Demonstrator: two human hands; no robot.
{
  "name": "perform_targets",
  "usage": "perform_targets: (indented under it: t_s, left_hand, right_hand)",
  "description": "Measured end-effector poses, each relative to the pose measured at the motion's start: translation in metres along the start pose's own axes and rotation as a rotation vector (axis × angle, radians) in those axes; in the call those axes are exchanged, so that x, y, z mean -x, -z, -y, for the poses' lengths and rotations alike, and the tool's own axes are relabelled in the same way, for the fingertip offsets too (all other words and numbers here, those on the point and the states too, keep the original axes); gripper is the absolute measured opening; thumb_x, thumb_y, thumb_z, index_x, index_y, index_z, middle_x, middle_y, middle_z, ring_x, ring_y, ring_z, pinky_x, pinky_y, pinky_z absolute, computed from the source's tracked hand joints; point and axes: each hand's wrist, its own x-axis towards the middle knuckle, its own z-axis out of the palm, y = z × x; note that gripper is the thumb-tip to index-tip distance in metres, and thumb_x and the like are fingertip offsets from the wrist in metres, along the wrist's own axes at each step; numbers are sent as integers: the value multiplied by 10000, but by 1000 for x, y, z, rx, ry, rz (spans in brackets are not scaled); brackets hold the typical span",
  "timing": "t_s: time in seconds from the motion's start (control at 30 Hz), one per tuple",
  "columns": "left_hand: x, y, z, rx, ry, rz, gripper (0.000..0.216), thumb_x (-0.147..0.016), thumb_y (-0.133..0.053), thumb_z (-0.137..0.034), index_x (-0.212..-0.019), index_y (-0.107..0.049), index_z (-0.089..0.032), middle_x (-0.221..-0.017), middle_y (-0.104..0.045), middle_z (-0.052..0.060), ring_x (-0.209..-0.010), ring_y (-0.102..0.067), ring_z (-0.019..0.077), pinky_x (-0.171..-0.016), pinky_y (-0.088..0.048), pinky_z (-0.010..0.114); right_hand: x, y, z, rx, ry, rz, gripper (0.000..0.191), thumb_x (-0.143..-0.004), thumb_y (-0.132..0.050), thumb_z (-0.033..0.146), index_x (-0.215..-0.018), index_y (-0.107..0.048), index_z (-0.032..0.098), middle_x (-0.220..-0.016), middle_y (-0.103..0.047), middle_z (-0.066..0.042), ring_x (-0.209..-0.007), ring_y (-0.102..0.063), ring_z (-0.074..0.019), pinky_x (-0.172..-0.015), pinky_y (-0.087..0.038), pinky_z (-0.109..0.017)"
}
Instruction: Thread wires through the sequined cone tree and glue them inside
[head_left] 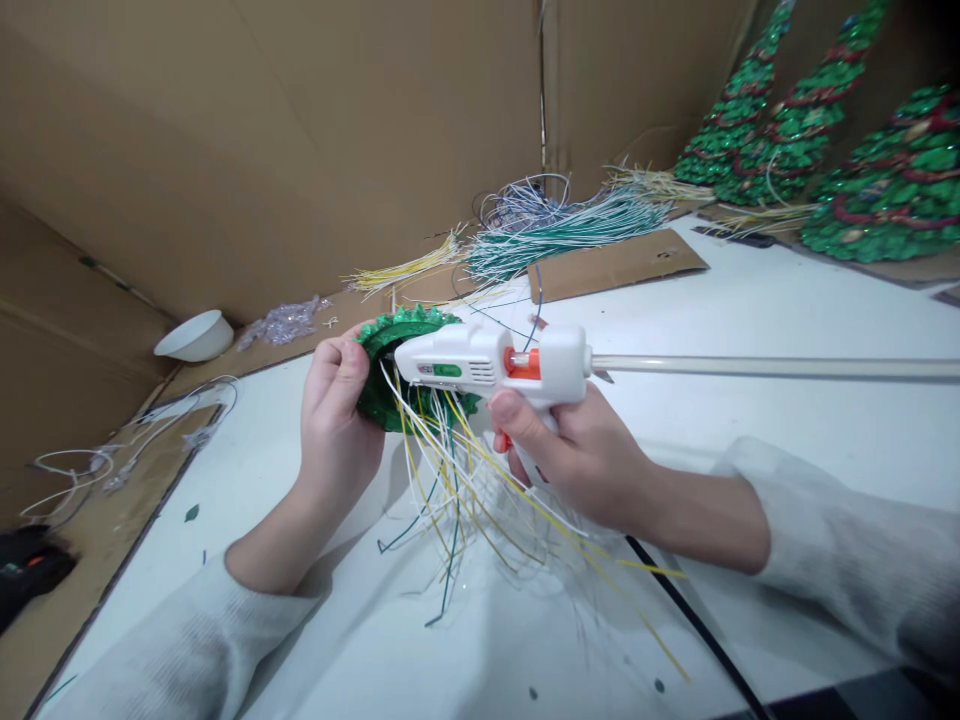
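Nearest us in the head view are our pale knit sleeves point(180, 655), reaching across the white table point(330, 660). Our left hand point(341, 420) grips the rim of a hollow green leafy-edged figure point(409, 323), held above the table with yellow, white and green wires point(450, 470) spilling from its opening. Our right hand point(581, 455) wraps the handle of a white hot glue gun point(461, 357), its nozzle at that opening, a long glue stick point(750, 367) jutting from its back. Beyond, we see wire bundles point(566, 238) and glittery Christmas trees point(802, 140).
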Motion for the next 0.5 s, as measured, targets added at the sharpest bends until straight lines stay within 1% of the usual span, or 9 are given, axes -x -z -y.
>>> perform_targets:
  t_s: [0.27, 0.5]
  left_hand:
    - [-1, 1, 0, 8, 3, -2, 148, -830, -570, -340, -861, -628, -206, -1004, -622, 43, -897, -609, 189, -768, -481, 323]
    - [-1, 1, 0, 42, 2, -9, 157, -835, -566, -312, -863, -626, -170, -982, -635, 44, -847, -604, 166, -762, -484, 302]
  right_hand:
    - [-1, 1, 1, 11, 6, 1, 388, -874, -440, 522, -696, -481, 179, -559, -485, 35, -494, -435, -73, -484, -348, -241]
    - [-1, 1, 2, 31, 17, 6, 381, -881, -433, 508, -694, -479, 180, -558, -482, 36, -496, -439, -73, -489, -358, -241]
